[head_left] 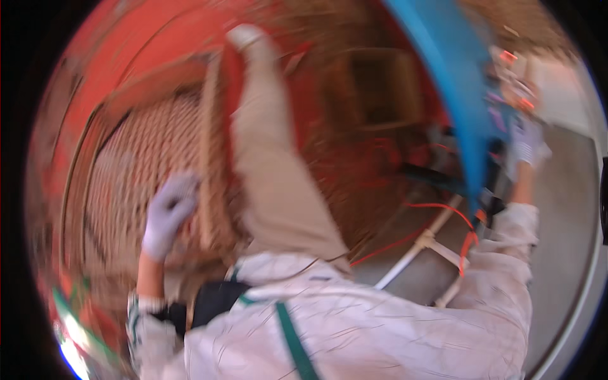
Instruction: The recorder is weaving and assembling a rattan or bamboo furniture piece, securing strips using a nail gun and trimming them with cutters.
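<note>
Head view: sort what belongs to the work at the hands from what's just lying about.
Likely in the job:
left hand, nearest the brown-framed ribbed panel
right hand, at a blurred object with orange-red glints; grip unclear
blue curved panel near it

Probably just lying about:
white pipe frame
orange cord
brown box with a squarish opening

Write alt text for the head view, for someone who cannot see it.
A person's gloved left hand, half curled, shows against a ridged brown surface; the gloved right hand, right of a curved blue sheet, is too blurred to show whether it holds anything. A beige-trousered leg extends between them.
</note>
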Tool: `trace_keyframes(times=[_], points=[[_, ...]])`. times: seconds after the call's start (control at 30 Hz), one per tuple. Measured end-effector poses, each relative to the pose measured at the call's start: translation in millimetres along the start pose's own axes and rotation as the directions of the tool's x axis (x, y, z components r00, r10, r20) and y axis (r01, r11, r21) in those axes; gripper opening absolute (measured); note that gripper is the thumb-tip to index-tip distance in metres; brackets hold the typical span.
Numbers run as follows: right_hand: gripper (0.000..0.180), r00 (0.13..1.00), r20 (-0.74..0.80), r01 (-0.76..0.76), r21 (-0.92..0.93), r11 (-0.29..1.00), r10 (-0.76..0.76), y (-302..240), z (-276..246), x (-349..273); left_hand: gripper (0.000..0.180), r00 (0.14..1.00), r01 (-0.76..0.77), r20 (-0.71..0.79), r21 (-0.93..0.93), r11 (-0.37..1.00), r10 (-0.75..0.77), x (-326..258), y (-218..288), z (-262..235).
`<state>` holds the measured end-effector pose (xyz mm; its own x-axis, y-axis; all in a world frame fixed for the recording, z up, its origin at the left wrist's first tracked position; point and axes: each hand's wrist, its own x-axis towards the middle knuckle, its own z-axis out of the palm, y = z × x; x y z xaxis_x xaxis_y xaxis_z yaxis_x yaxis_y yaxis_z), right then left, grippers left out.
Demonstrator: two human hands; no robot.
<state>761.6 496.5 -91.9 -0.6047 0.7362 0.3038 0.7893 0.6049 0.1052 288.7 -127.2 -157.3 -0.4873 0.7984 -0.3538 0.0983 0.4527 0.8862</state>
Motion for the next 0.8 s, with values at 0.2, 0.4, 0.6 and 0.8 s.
trace_keyframes(times=[0.2, 0.4, 0.6, 0.8], points=[[0.047, 0.762, 0.62, -0.533, 0.435, 0.726, 0.189, 294, 110, 79, 0.02, 0.965, 0.081, -0.204, -0.363, 0.928, -0.165, 9, -31, -4], [0.04, 0.557, 0.688, -0.473, -0.197, 0.859, 0.465, 254, 154, 91, 0.032, 0.92, 0.391, 0.023, -0.138, 0.91, -0.392, -9, -33, -12], [0.049, 0.867, 0.456, -0.069, -0.292, 0.954, 0.202, 138, 65, 85, 0.03, 0.917, 0.398, 0.107, -0.174, 0.901, -0.384, 2, 3, -4], [0.042, 0.87, 0.49, -0.287, 0.576, 0.766, -0.043, -128, -57, 16, 0.029, 0.943, 0.334, 0.072, -0.238, 0.912, -0.326, -10, -6, -24]])
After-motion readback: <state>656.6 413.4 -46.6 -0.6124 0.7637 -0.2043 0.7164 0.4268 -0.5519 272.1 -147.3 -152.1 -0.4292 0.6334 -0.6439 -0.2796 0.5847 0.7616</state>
